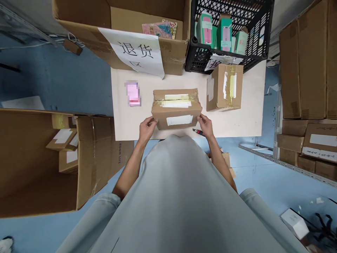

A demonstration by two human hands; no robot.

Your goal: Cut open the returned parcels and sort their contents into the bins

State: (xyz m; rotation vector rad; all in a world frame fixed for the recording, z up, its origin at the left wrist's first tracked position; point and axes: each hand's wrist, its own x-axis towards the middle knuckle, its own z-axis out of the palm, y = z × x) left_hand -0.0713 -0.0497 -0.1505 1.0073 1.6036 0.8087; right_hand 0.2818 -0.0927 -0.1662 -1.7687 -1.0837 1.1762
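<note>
A taped cardboard box [177, 109] sits on the white table in front of me, with yellowish tape and torn white labels on its top and a white label on the near side. My left hand [147, 128] grips its near left corner, thumb and fingers bent against the cardboard. At the near right corner, my right hand [206, 125] holds the box in the same way. A red and black utility knife [199, 132] lies at the table's near edge, partly under my right hand. Both palms are hidden from view.
A second taped box [225, 88] stands to the right. Behind are a big open carton [171, 52] with a paper sign and a black crate [229, 59] of green boxes. A pixelated pink item [133, 94] lies left. A large carton [92, 158] with parcels stands at lower left.
</note>
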